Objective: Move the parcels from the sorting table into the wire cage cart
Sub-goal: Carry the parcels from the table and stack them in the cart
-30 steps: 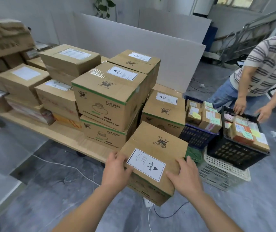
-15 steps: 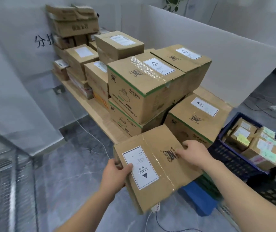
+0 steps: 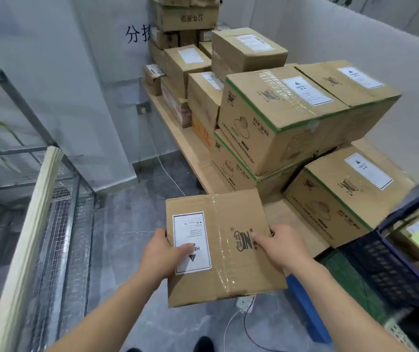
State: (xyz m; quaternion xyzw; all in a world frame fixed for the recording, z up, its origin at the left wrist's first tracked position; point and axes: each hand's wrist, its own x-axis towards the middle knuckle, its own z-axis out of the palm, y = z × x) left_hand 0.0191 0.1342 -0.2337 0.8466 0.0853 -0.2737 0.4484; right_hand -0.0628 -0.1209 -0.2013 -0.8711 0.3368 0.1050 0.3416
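Two hands carry one taped cardboard parcel (image 3: 218, 247) clear of the sorting table (image 3: 190, 151), above the grey floor. Left hand (image 3: 164, 252) clasps the parcel's left edge, thumb lying on the white "HEAVY" label (image 3: 191, 242); right hand (image 3: 278, 246) clasps the right edge, fingers spread over the printed logo. Half a second ago the parcel sat skewed beside the stacked cartons (image 3: 279, 118); it is now squared to the body, and the view has swung leftward, bringing the wire cage cart (image 3: 66, 212) well into sight left of the parcel. By this reading, lifting is complete and transfer toward the cart is under way. Many parcels remain on the table, right of the cart.
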